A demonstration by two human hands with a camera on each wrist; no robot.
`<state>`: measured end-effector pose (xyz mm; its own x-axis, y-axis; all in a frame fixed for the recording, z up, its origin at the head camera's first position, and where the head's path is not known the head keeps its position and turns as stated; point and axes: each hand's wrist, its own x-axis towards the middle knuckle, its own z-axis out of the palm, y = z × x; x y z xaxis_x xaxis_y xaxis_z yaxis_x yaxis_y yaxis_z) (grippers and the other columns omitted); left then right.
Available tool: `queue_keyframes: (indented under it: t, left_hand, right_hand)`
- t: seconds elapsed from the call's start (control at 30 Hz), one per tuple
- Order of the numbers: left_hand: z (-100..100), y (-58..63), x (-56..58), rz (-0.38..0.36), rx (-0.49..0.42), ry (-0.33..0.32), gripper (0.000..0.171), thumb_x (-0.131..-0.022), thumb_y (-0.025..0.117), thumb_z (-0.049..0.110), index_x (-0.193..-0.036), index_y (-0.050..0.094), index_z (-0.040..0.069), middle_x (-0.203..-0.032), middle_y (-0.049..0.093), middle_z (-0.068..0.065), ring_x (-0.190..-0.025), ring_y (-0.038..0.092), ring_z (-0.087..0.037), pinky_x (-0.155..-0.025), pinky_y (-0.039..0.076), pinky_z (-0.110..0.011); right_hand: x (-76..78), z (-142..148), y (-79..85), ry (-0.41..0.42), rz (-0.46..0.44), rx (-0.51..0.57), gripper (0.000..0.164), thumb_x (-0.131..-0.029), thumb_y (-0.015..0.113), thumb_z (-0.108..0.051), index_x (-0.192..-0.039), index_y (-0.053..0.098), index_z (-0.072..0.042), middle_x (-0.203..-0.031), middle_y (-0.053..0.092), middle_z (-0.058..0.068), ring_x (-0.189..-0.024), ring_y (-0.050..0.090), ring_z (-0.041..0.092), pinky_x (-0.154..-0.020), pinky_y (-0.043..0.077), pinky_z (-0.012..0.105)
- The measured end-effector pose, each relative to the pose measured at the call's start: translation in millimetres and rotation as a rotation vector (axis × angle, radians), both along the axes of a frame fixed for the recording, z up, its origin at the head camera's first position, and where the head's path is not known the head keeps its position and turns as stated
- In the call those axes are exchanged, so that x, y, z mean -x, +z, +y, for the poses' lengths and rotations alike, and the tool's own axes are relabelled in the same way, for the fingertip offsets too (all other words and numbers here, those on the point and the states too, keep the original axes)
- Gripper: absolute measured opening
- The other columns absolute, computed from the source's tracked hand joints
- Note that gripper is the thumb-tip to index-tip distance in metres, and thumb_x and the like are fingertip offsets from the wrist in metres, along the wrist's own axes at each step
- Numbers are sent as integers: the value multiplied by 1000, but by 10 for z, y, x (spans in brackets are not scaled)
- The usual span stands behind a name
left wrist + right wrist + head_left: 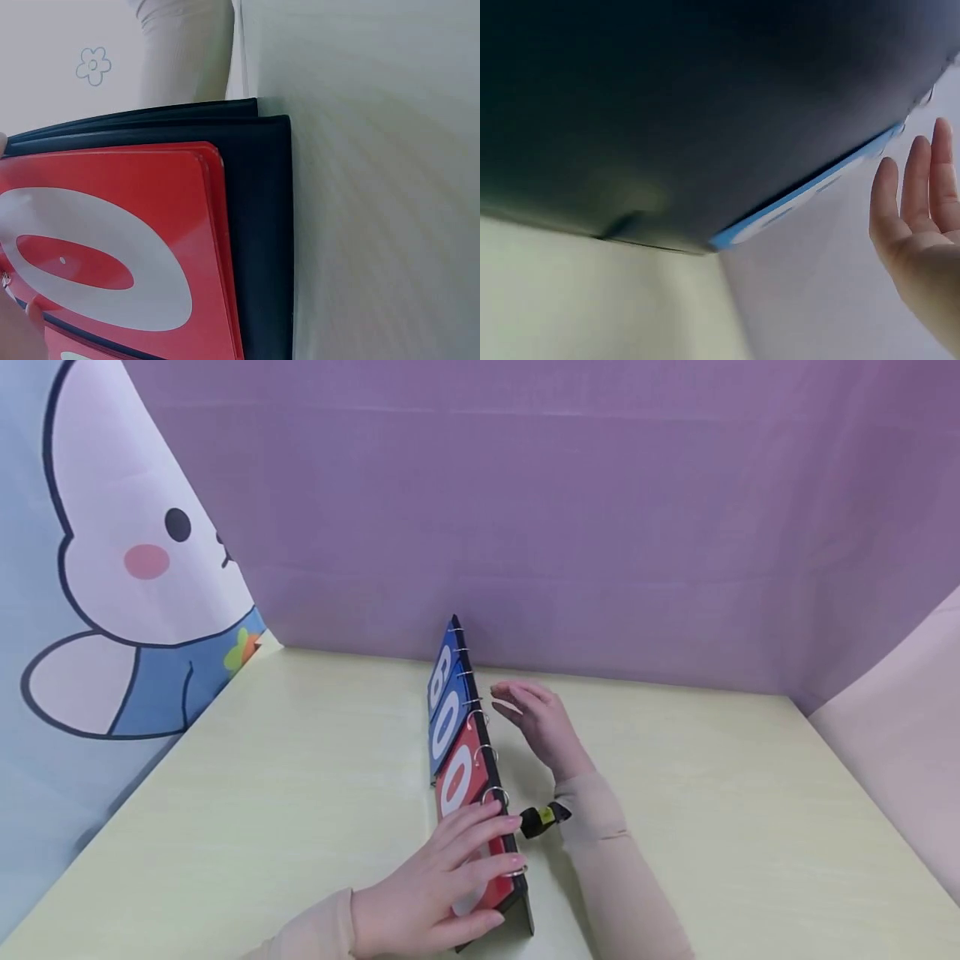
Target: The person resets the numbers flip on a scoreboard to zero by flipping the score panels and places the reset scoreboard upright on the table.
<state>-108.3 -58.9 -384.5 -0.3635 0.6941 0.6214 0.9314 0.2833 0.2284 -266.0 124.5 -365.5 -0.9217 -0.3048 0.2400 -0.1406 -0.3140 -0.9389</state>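
A flip scoreboard (493,772) with a black frame and metal rings stands on the table, seen nearly edge-on in the head view. Its far half carries blue number cards (446,718); the near half has red cards (459,777) with white zeros. My left hand (442,877) rests over the nearest red card, fingers spread and reaching to the ringed top edge. In the left wrist view that red card (172,180) shows its zero. To the right of the board, apart from it, my right hand (542,727) hovers with loosely bent fingers. The board's dark back (667,112) fills the right wrist view.
The pale yellow-green table (720,793) extends on both sides of the board. Behind it hangs a purple backdrop (562,510). A cartoon-printed cloth (112,568) covers the left side. A black strap (543,818) sits at my right wrist.
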Motion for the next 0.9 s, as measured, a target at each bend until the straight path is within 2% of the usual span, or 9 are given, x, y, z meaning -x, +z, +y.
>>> queue_keyframes:
  t: [0.07, 0.2, 0.3, 0.37, 0.5, 0.6, 0.73, 0.83, 0.9]
  left_hand:
    - [2, -3, 0, 0, 0, -1, 50, -93, 54, 35, -137, 37, 20, -147, 32, -7, -137, 24, -26, -105, 34, -48]
    - [4, -7, 5, 2, -1, -1, 50, -93, 54, 35, -138, 37, 20, -147, 32, -7, -138, 24, -26, -105, 33, -48]
    - [3, -8, 15, 30, -7, 0, 50, -92, 54, 35, -137, 38, 20, -147, 33, -8, -138, 25, -27, -106, 32, -48]
    - [5, -9, 24, 53, -14, -1, 49, -92, 55, 35, -136, 39, 19, -146, 34, -9, -137, 26, -28, -107, 31, -48]
    - [7, -6, 28, 82, -30, -1, 49, -91, 56, 34, -134, 40, 17, -145, 35, -10, -136, 27, -29, -107, 30, -48]
    - [8, 0, 28, 94, -39, -2, 50, -90, 59, 32, -134, 41, 16, -145, 36, -11, -136, 28, -29, -107, 30, -48]
    - [6, 5, 24, 95, -39, -3, 50, -90, 58, 33, -134, 41, 16, -145, 36, -11, -136, 28, -29, -107, 30, -48]
    - [6, 4, 18, 84, -31, -3, 49, -92, 56, 34, -135, 40, 17, -145, 35, -10, -137, 27, -29, -107, 30, -48]
    - [6, 1, 13, 72, -26, -4, 49, -92, 55, 35, -135, 39, 17, -146, 34, -10, -137, 26, -28, -107, 30, -48]
  right_hand:
    - [28, 36, -73, 57, -90, 97, 33, -100, 40, -13, -90, 70, -19, -96, 68, -6, -97, 62, 7, -106, 35, 44]
    - [109, 129, -213, 155, -264, 295, 37, -102, 34, -17, -89, 68, -17, -91, 67, -5, -91, 59, 8, -98, 40, 34]
    - [166, 187, -297, 163, -379, 450, 35, -102, 35, -20, -88, 66, -14, -88, 65, -3, -88, 56, 10, -90, 42, 29]
    - [191, 212, -342, 137, -432, 500, 32, -101, 36, -21, -88, 64, -13, -87, 63, -3, -86, 54, 10, -87, 43, 27]
    - [217, 213, -402, 67, -502, 505, 29, -101, 37, -23, -89, 61, -13, -87, 59, -2, -86, 52, 10, -89, 42, 27]
    - [222, 183, -435, 22, -557, 492, 23, -100, 40, -24, -94, 58, -10, -94, 58, 0, -92, 51, 11, -98, 38, 28]
    - [232, 152, -478, 14, -577, 431, 23, -98, 43, -26, -108, 52, -7, -121, 51, 9, -117, 45, 19, -110, 29, 34]
    - [248, 156, -502, 47, -541, 363, 31, -99, 41, -29, -120, 45, -6, -143, 35, 17, -135, 32, 30, -112, 27, 38]
    - [257, 165, -511, 77, -526, 333, 37, -99, 40, -32, -127, 42, -7, -150, 25, 20, -140, 25, 34, -112, 26, 39]
